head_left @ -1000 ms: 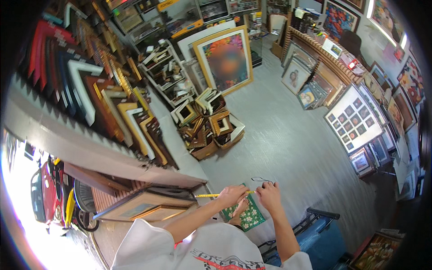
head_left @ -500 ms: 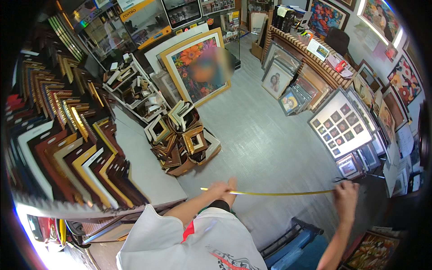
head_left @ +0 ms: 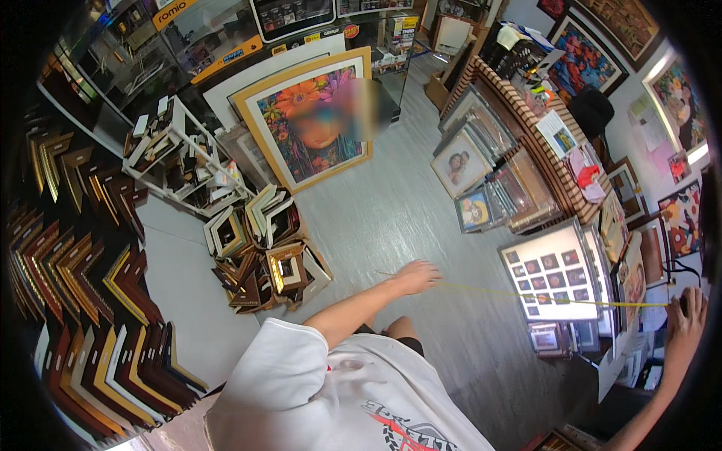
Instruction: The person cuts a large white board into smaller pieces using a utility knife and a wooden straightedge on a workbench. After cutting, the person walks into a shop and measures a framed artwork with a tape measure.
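A thin yellow tape measure [head_left: 556,297] stretches between my hands, above the floor. My left hand [head_left: 417,278] is closed on the tape near its free end, a short bit of which sticks out to the left; the fingers are slightly blurred. At the far right my right hand [head_left: 686,319] grips the dark case the tape comes out of, its fingers wrapped round it. Beyond the tape, close to my right hand, a framed display of several small round pictures [head_left: 549,274] leans in a stack of frames.
Corner samples of frame moulding [head_left: 83,263] cover the left wall. A box of sample corners [head_left: 301,274] and a white rack [head_left: 184,154] stand on the grey floor [head_left: 376,218]. A large gold-framed floral picture [head_left: 308,161] leans behind. Framed pictures lean against a striped counter [head_left: 519,113].
Both hands have moved right, the right one farther, and more tape now spans between them. My left hand has also risen. The view has shifted, and the blue item near my body is gone from it.
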`<state>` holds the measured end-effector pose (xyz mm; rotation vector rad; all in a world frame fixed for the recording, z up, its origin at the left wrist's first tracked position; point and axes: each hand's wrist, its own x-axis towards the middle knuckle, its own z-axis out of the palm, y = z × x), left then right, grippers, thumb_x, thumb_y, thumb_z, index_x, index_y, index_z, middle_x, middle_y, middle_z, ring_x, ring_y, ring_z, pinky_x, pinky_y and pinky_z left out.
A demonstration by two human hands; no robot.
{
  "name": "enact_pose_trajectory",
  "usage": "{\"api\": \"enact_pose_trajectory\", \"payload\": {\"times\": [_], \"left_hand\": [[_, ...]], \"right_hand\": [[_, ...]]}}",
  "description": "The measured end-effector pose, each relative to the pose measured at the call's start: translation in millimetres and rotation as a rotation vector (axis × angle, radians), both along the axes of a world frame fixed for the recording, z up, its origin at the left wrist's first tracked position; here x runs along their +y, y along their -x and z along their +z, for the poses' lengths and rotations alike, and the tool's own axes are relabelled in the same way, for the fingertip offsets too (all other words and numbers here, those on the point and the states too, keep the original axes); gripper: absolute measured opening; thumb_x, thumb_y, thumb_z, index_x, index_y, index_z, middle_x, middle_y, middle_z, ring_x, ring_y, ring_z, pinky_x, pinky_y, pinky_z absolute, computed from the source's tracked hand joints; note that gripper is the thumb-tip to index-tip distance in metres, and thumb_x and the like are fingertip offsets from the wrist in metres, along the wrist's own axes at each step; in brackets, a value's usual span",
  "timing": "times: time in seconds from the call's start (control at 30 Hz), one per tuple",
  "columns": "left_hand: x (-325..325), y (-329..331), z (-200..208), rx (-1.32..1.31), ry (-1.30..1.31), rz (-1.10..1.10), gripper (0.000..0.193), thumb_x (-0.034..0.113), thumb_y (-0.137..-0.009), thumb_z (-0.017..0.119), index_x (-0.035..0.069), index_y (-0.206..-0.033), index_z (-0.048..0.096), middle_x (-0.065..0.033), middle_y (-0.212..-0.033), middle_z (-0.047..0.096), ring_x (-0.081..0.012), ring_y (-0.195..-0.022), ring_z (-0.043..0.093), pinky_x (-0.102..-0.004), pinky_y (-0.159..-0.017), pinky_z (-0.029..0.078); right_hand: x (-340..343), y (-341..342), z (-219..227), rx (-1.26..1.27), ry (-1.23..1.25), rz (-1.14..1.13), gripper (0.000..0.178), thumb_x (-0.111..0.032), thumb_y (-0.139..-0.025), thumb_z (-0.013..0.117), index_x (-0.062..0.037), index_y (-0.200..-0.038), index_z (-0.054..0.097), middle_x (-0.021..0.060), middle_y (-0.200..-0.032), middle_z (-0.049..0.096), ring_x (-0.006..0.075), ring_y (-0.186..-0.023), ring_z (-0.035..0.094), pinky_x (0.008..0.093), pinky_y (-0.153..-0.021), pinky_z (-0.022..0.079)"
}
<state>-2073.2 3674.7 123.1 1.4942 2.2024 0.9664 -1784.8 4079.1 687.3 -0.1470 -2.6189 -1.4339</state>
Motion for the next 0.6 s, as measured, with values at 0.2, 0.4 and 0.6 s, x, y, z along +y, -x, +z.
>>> {"api": "enact_pose_trajectory", "payload": {"times": [0.2, 0.4, 0.6], "left_hand": [[138, 125, 133, 0.044, -0.378, -0.012, 0.036, 0.033, -0.091, 0.070, 0.012, -0.120, 0.069, -0.0088, -0.111, 0.067, -0.0286, -0.108, 0.064, -0.0430, -0.095, 0.049], [142, 314, 125, 0.057, -0.375, 0.429, 0.037, 0.030, -0.092, 0.071, 0.009, -0.122, 0.068, -0.0123, -0.125, 0.066, -0.0314, -0.117, 0.061, -0.0443, -0.102, 0.048], [5, 537, 96, 0.207, -0.068, 0.995, 0.047, 0.035, -0.089, 0.074, 0.004, -0.123, 0.065, -0.0178, -0.126, 0.063, -0.0377, -0.122, 0.056, -0.0488, -0.104, 0.044]], "right_hand": [[-13, 237, -60, 0.036, -0.104, 0.147, 0.044, -0.002, -0.078, 0.065, -0.0012, -0.122, 0.067, 0.0166, -0.136, 0.058, 0.0332, -0.130, 0.051, 0.0446, -0.110, 0.042], [19, 481, -80, -0.024, -0.021, 0.229, 0.035, 0.000, -0.077, 0.062, 0.0003, -0.112, 0.070, 0.0147, -0.127, 0.062, 0.0281, -0.121, 0.054, 0.0400, -0.108, 0.041], [48, 705, -93, -0.068, 0.025, 0.405, 0.016, -0.008, -0.082, 0.059, -0.0036, -0.087, 0.074, 0.0115, -0.111, 0.066, 0.0240, -0.109, 0.056, 0.0365, -0.104, 0.039]]}}
